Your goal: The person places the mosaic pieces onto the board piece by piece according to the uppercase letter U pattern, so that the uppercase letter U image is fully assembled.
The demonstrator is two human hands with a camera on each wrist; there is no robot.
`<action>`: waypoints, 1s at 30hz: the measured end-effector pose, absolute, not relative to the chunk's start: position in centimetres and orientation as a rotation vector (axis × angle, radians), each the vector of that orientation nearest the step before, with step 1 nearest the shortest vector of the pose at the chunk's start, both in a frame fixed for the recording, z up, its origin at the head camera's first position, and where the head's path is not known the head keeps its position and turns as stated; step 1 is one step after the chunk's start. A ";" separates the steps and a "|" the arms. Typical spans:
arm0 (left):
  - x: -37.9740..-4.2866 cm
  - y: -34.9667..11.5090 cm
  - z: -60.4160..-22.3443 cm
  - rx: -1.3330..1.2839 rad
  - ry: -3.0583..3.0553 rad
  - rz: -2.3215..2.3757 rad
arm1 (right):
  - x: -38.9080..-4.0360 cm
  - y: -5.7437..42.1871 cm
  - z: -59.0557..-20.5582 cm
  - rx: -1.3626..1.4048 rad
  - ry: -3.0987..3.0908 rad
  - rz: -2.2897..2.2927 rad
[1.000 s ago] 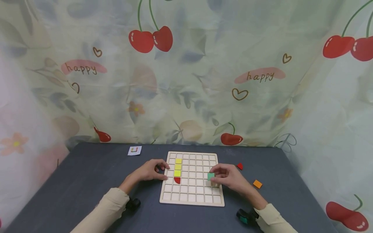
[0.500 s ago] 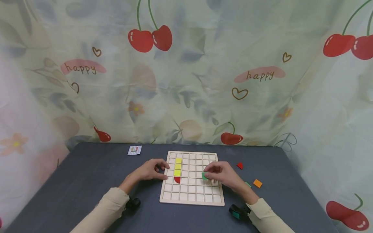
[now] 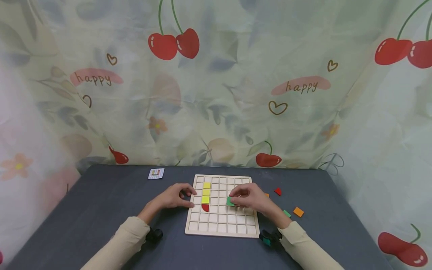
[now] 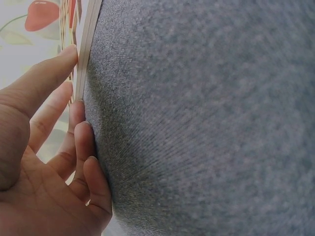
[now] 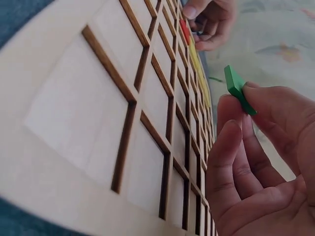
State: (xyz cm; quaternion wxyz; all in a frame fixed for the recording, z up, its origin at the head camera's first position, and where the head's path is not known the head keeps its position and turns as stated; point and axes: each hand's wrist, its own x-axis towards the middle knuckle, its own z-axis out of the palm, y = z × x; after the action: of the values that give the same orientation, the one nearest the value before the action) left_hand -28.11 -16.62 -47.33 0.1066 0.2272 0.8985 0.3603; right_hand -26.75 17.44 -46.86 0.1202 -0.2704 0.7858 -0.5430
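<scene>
A pale wooden grid board [image 3: 222, 227] lies flat on the dark table in the head view. My right hand [image 3: 251, 197] holds a small green tile [image 3: 230, 201] over its right half. In the right wrist view, thumb and fingertips pinch this green tile [image 5: 235, 87] above the cells. My left hand [image 3: 175, 196] rests at the board's left edge; the left wrist view shows thumb and fingertips touching that edge [image 4: 82, 64]. Several yellow tiles [image 3: 206, 192] form a column in the board's left part, with a red curved piece [image 3: 205, 207] below them.
Right of the board lie an orange tile [image 3: 298, 212], a green piece [image 3: 287, 213] and a red piece [image 3: 278, 191]. Another orange piece [image 3: 267, 195] is mostly hidden by my right hand. A patterned card [image 3: 156, 173] lies at the back left. A printed curtain [image 3: 216, 93] hangs behind.
My right hand has moved left across the board with the green tile. A green piece and an orange piece behind that hand have come into sight. The left hand stays put.
</scene>
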 end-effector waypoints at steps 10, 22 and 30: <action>-28.2 -16.7 -47.4 0.704 2.629 1.076 | -27.3 16.0 -46.7 -0.870 2.198 -1.558; -28.2 -16.7 -47.4 0.704 2.633 1.070 | -27.8 14.4 -47.2 -0.913 2.212 -1.501; -28.4 -16.8 -47.5 0.721 2.632 1.068 | -27.8 13.2 -47.3 -0.902 2.238 -1.467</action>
State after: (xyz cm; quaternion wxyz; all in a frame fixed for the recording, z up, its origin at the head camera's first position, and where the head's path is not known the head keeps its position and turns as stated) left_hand -28.35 -16.79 -47.54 0.1053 0.2447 0.8932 0.3624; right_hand -27.82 13.18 -47.30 0.1581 -0.3155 0.7826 -0.5129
